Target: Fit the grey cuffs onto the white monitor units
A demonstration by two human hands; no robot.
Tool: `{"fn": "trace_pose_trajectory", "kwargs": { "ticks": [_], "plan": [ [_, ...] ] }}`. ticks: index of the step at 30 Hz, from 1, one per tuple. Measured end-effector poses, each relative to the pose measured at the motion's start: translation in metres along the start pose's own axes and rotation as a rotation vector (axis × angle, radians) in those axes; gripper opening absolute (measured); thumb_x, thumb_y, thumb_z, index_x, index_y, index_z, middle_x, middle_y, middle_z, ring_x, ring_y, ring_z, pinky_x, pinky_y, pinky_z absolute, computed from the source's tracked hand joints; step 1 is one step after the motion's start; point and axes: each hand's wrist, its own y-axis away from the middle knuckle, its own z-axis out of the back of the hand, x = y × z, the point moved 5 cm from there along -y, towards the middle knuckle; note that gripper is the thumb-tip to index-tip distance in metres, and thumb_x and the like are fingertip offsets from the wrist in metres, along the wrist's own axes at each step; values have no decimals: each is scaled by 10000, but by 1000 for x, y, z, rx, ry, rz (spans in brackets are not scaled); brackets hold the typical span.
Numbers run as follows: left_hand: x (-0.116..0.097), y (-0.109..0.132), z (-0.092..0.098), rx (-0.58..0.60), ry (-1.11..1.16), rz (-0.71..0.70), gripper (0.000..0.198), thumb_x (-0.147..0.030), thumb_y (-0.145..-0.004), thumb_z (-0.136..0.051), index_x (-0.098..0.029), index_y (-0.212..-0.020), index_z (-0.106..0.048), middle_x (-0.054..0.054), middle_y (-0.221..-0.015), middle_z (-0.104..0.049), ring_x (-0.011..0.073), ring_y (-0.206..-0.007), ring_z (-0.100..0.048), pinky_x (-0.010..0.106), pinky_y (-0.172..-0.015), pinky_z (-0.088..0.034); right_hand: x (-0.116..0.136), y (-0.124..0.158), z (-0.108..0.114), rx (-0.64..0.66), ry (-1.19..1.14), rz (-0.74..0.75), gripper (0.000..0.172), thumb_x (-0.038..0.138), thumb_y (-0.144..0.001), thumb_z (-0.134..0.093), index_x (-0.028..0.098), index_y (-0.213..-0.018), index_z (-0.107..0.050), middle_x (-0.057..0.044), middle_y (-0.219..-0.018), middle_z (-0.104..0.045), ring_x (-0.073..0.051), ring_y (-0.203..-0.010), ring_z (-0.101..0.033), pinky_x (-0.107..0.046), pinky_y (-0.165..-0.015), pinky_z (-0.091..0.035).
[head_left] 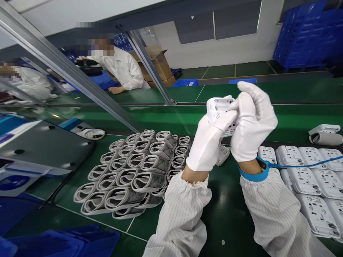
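Observation:
My left hand (207, 139), in a white glove, is closed around a small white blood pressure monitor (214, 110), held up above the table. Its speaker holes and an open recess face me. At the monitor's right side is my right hand (254, 123), also gloved, with thumb and forefinger pinched together and the other fingers bent. Whatever the pinch holds is hidden. A blue strap (255, 175) with a cord circles my right wrist. Below and left of my hands lie stacked rolled grey cuffs (150, 162). Another cuff piece (223, 155) is partly hidden behind my left hand.
Rows of white monitors (305, 180) lie at right, below a monitor with a cuff (325, 135). A grey panel machine (45, 144) and blue bins (61, 242) stand left. A metal frame post (69, 67) slants across. Beyond the green ledge, a person in white (124, 66) works.

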Motion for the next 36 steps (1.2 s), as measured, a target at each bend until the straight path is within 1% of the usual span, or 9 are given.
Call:
{"fn": "trace_pose_trajectory", "kwargs": {
  "ticks": [8,13,17,19,23,27,29,32,36],
  "plan": [
    [1,1,-1,-19,7,7,246,-207,-891,-734,-205,-1136,-744,51,-1263,-764,303,-1351,-636,393,-1140,-519,-2,0,1,112,322,-53,254,315,-1058,-474,317,-1144,-713,-52,-1064,-760,-272,-918,-742,-456,-892,-634],
    [1,2,-2,-10,13,13,215,-221,-887,-745,-197,-1099,-770,59,-1236,-774,315,-1277,-687,423,-1115,-543,-2,2,1,92,314,-40,281,291,-1058,-446,304,-1176,-702,-64,-1080,-762,-287,-964,-748,-481,-883,-627],
    [3,1,-1,-23,17,33,219,-235,-874,-758,-188,-1087,-782,69,-1193,-786,336,-1272,-687,436,-1121,-534,-4,1,0,71,165,-52,204,251,-1021,-505,251,-1114,-687,-79,-1060,-766,-268,-884,-749,-466,-836,-626],
    [4,1,0,-26,15,27,213,-225,-876,-748,-182,-1081,-784,72,-1183,-788,338,-1275,-684,420,-1100,-548,-6,0,-1,82,135,-48,198,246,-1018,-503,226,-1113,-675,-100,-1111,-759,-275,-949,-748,-466,-866,-623],
    [3,1,0,-26,13,2,203,-212,-875,-742,-202,-1074,-781,51,-1184,-790,323,-1311,-661,400,-1087,-559,-11,0,-4,182,239,-80,317,263,-1064,-426,232,-1299,-636,-132,-1319,-700,-308,-1149,-701,-512,-972,-586],
    [3,0,-1,-38,17,20,190,-194,-884,-722,-188,-1059,-794,59,-1161,-796,316,-1271,-687,414,-1112,-542,-11,2,-7,265,355,-71,442,240,-1028,-537,287,-1467,-558,-107,-1392,-672,-331,-1234,-665,-528,-987,-580],
    [3,0,-1,-45,20,33,210,-189,-884,-717,-185,-1078,-796,68,-1170,-794,324,-1261,-692,426,-1109,-544,-10,2,-7,262,377,-76,414,235,-1041,-508,295,-1444,-578,-99,-1369,-686,-320,-1217,-676,-517,-969,-590],
    [3,1,0,-41,10,18,189,-189,-882,-722,-197,-1051,-808,58,-1182,-793,323,-1303,-665,407,-1113,-545,-6,0,-4,175,313,-96,323,228,-1063,-420,271,-1276,-660,-97,-1272,-726,-292,-1100,-724,-494,-915,-609],
    [4,0,1,-40,12,14,173,-210,-872,-740,-213,-1030,-811,55,-1199,-788,335,-1346,-633,425,-1128,-541,-2,-1,-3,110,157,-81,221,214,-1031,-472,213,-1136,-666,-110,-1148,-762,-264,-941,-750,-449,-846,-626]
  ]
}}
